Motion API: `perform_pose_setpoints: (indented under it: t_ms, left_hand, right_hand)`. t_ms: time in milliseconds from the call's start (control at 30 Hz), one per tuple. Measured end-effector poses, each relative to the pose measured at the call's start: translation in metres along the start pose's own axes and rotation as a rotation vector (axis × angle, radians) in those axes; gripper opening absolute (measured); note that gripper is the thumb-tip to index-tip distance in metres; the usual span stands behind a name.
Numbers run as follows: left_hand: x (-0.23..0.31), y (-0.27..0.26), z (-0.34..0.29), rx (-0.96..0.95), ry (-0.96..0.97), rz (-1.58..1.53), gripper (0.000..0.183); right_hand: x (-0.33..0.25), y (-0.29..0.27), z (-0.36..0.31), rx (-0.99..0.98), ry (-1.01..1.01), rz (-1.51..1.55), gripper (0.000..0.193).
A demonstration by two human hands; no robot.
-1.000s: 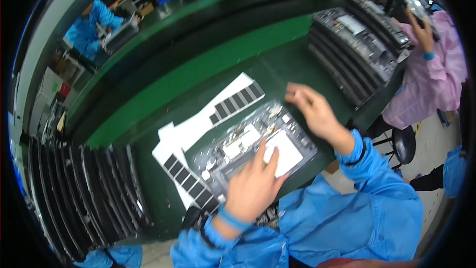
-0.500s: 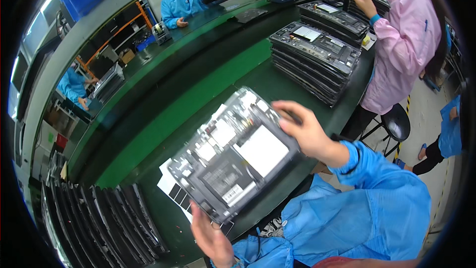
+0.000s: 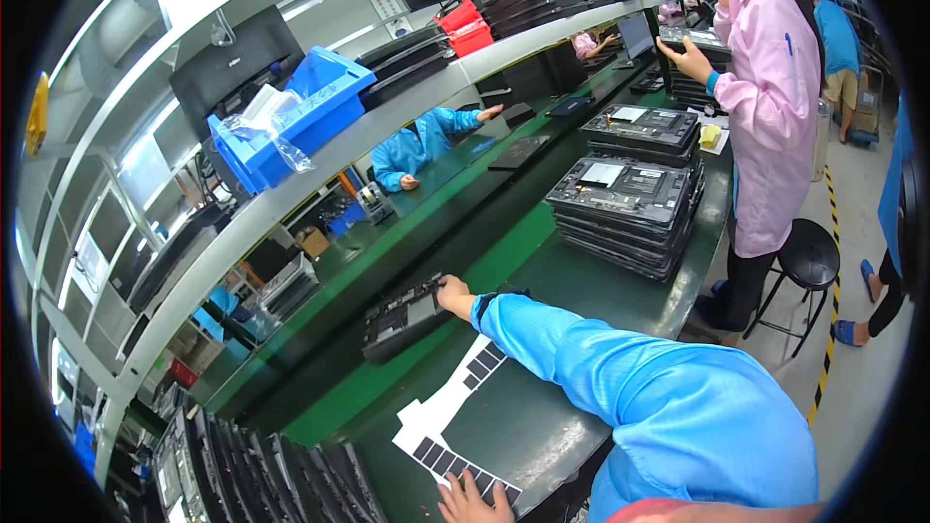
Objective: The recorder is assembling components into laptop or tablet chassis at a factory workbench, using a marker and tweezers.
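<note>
Laptop base: the open dark laptop base [image 3: 402, 318] lies flat on the green belt [image 3: 339, 397], just beyond the white template sheet [image 3: 450, 416]
Right hand: your right hand [image 3: 453, 296] grips the base's near right corner, fingers closed on its edge
Left hand: your left hand [image 3: 475, 502] rests spread and empty on the sheet's near end
Stack: more bases [image 3: 625, 213] are piled well right of yours
Coworker: a person in a pink coat [image 3: 770, 107] stands beside that stack

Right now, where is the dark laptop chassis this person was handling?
In the head view the dark chassis lies left of centre on the green conveyor belt, the right hand on its near edge, beyond the white sheet.
</note>
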State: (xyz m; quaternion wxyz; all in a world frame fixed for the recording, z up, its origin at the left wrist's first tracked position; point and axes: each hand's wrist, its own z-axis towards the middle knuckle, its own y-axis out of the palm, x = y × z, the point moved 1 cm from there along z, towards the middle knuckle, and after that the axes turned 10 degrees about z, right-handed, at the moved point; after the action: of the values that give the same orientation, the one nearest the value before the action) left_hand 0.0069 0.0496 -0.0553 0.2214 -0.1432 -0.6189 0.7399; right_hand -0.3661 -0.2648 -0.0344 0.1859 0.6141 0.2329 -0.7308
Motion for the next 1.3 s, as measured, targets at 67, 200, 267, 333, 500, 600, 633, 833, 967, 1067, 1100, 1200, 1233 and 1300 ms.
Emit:
perform_pose_setpoints:
  t_ms: [67,200,267,333,500,600,633,833,967,1067,1100,1200,1233,1300]
  left_hand:
    - [0.0,0.006,0.01,-0.01,0.064,0.032,0.058]
    - [-0.001,-0.005,0.008,0.042,-0.032,-0.059,0.059]
    - [0.001,-0.013,0.009,0.032,-0.032,-0.025,0.058]
    - [0.001,-0.02,0.01,0.018,-0.047,0.013,0.058]
    - [0.016,-0.033,0.016,0.011,-0.07,-0.054,0.059]
    - [0.019,-0.037,0.013,0.011,-0.052,-0.073,0.06]
    - [0.017,-0.035,0.012,-0.007,-0.061,-0.054,0.06]
    - [0.01,-0.033,0.002,0.05,-0.065,-0.113,0.06]
    - [0.016,-0.029,0.004,0.034,-0.096,-0.107,0.055]
    - [0.016,-0.032,0.003,0.035,-0.169,-0.109,0.058]
    - [0.018,-0.034,0.004,0.09,-0.204,-0.018,0.058]
    - [0.057,-0.087,0.02,0.222,-0.116,-0.15,0.051]
    - [0.078,-0.104,0.03,0.298,-0.021,-0.363,0.05]
    - [0.127,-0.124,0.059,0.157,0.276,-0.88,0.047]
  right_hand:
    - [0.017,-0.01,0.019,-0.082,-0.16,-0.218,0.044]
    - [-0.047,-0.042,-0.043,-0.339,-0.31,-0.116,0.043]
    - [-0.089,-0.11,-0.086,-0.402,-0.559,-0.175,0.038]
    - [-0.129,-0.195,-0.134,-0.31,-0.849,-0.286,0.029]
    - [-0.129,-0.393,-0.178,0.451,-0.853,-0.594,0.033]
    - [-0.099,-0.449,-0.153,0.382,-0.685,-0.683,0.043]
    - [-0.088,-0.449,-0.139,0.272,-0.617,-0.61,0.046]
    - [-0.095,-0.442,-0.137,0.247,-0.712,-0.543,0.034]
    - [-0.104,-0.452,-0.139,0.245,-0.561,-0.544,0.026]
    - [-0.114,-0.454,-0.135,0.261,-0.751,-0.542,0.023]
    - [-0.122,-0.45,-0.137,0.261,-0.646,-0.524,0.024]
    - [-0.136,-0.449,-0.144,0.318,-0.644,-0.508,0.024]
    - [-0.134,-0.447,-0.142,0.314,-0.642,-0.509,0.024]
    - [-0.131,-0.442,-0.141,0.361,-0.698,-0.496,0.023]
